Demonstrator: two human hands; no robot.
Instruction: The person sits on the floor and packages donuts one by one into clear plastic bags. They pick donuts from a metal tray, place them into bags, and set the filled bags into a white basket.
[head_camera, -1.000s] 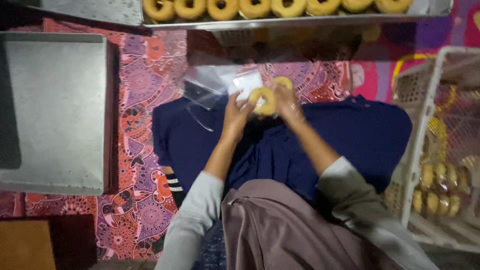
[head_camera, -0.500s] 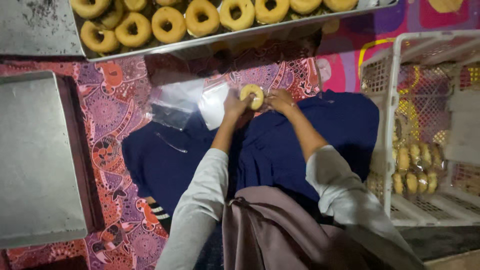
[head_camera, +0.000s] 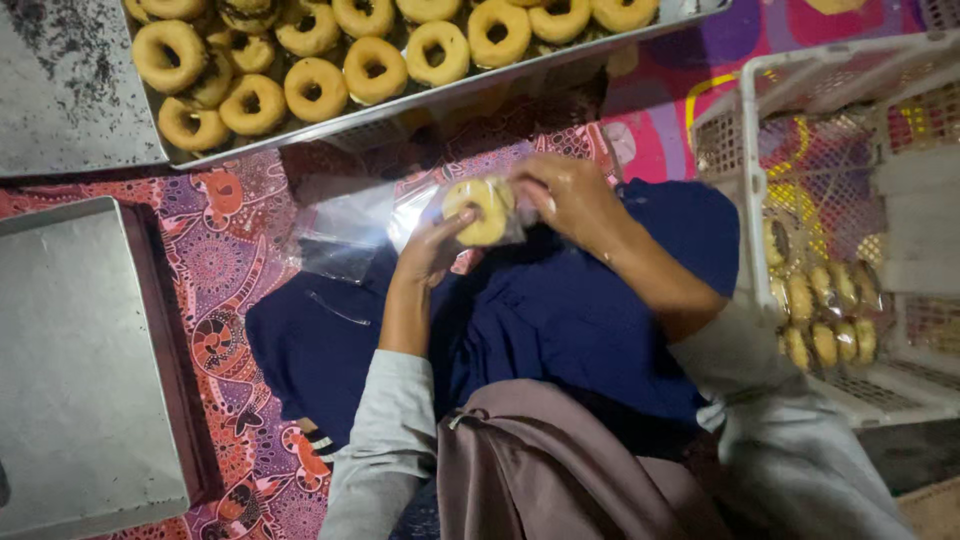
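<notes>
My left hand (head_camera: 432, 250) and my right hand (head_camera: 568, 197) both grip a golden ring doughnut (head_camera: 482, 211) wrapped in a clear plastic bag, held over my dark blue lap. The left fingers pinch the bag's lower left side; the right hand closes on its right edge. A pile of loose clear plastic bags (head_camera: 345, 228) lies just left of my hands on the patterned mat.
A metal tray (head_camera: 560, 62) full of several doughnuts runs across the top. A flat grey tray (head_camera: 75, 370) lies at the left. A white plastic crate (head_camera: 770, 120) at the right holds several bagged doughnuts (head_camera: 820, 310). A red patterned mat (head_camera: 235, 310) covers the floor.
My view has tilted so the doughnut tray and crate sit lower in frame. My hands stay together on the bagged doughnut, which has turned slightly between them.
</notes>
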